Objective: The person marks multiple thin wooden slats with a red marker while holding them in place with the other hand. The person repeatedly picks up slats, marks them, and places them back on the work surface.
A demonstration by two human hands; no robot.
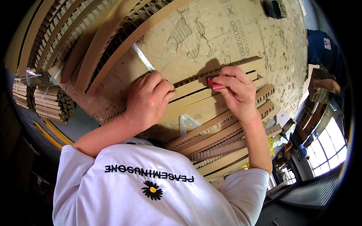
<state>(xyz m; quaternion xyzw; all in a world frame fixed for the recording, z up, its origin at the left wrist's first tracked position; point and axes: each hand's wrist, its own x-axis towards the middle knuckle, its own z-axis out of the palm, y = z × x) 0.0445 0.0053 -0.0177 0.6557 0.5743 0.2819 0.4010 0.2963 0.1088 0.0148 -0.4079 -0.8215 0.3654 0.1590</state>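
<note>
Pale brown honeycomb cardboard strips (200,96) lie side by side on the worn cardboard tabletop in front of me. My left hand (149,98) is closed over the left part of these strips, its fingers curled and pressing on them; its fingertips are partly hidden. Between the thumb and fingers of my right hand (238,90) is a small red and black block-shaped tool (216,83). It meets the far strip towards the right end, and its underside is out of sight. A shiny strip of clear tape (142,56) reaches up to my left hand's knuckles.
Long honeycomb strips (113,49) curve across the far left. More strips (222,132) lie close to my body on the right. Bundled strips (47,100) are stacked at the left. A dark block (275,9) sits at the far edge. Another person's hand (327,86) shows at right.
</note>
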